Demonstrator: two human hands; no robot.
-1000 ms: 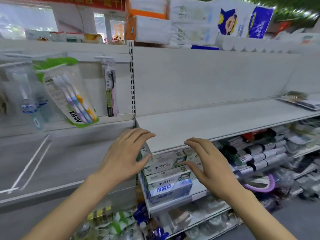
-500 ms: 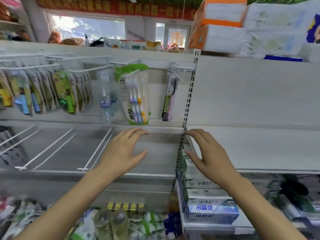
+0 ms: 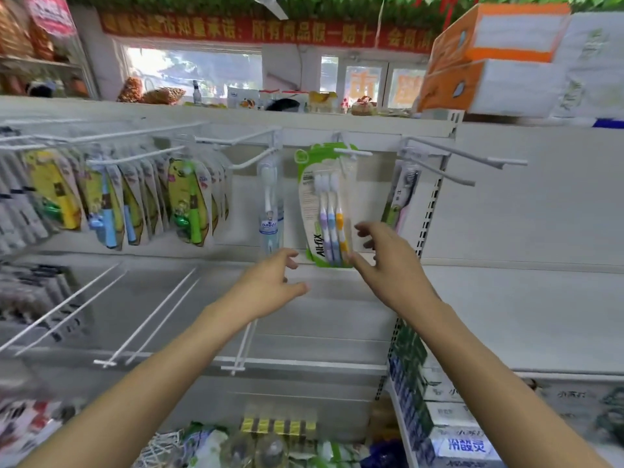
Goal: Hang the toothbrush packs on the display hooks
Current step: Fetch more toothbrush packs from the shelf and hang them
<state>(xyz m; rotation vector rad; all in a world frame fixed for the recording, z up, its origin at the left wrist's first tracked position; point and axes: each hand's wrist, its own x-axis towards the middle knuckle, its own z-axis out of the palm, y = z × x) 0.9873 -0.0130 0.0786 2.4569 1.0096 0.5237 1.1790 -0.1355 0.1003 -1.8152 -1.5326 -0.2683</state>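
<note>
A green three-brush toothbrush pack hangs on a white display hook at the centre of the back panel. My right hand is raised just right of the pack's lower end, fingers loosely spread, thumb near its bottom corner. My left hand hovers below and left of the pack, fingers relaxed, holding nothing. A clear single-brush pack hangs to the left, and a slim pink-and-green pack hangs to the right. Long bare hooks stick out at the upper right.
Many yellow and green toothbrush packs fill the hooks at the left. Bare white hooks jut forward on the lower row. Toothpaste boxes are stacked at the lower right under a white shelf. Orange cartons sit on top.
The view swung left and up from the toothpaste shelf to the hook panel. Both hands rose toward the green three-brush pack, the right one reaching its lower edge.
</note>
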